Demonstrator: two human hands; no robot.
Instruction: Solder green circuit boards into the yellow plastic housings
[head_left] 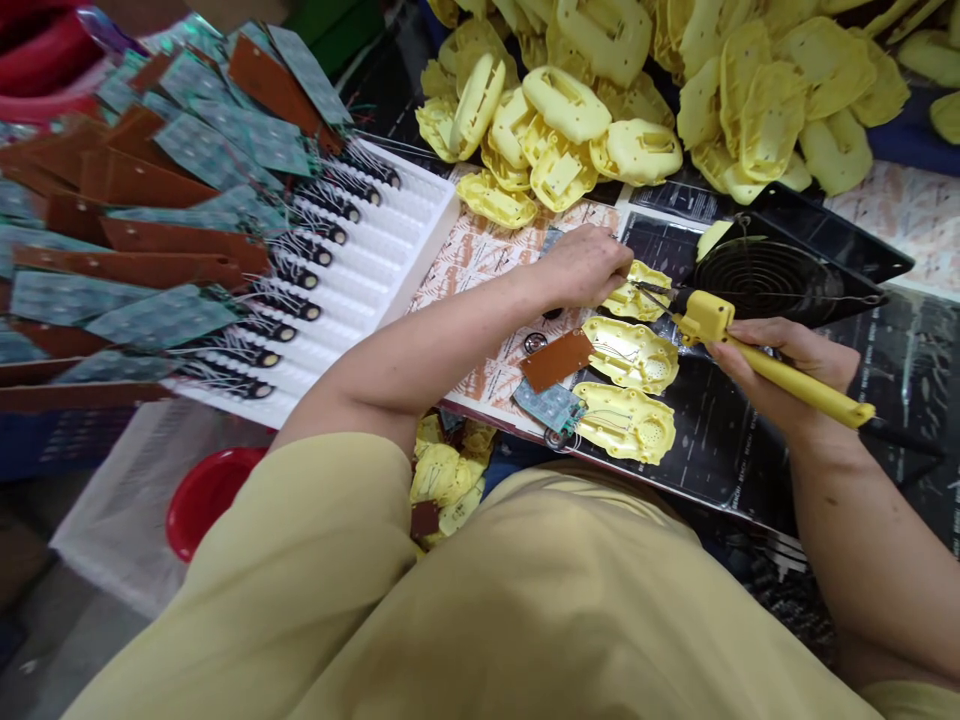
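My right hand is wrapped round a yellow soldering iron, its dark tip pointing left at the farthest of three yellow plastic shells. Over that shell's left end, my left hand has its fingers pressed together; what they pinch is hidden. Nearer to me lie the middle shell and the nearest shell, open side up with thin wires in them. A brown circuit board and a greenish circuit board lie at their left ends, beside small round speakers.
At left, a white foam tray bears many wired boards and black round parts. Yellow shells are heaped along the back. A black coil stand is beyond the iron. A red bowl sits below the tray.
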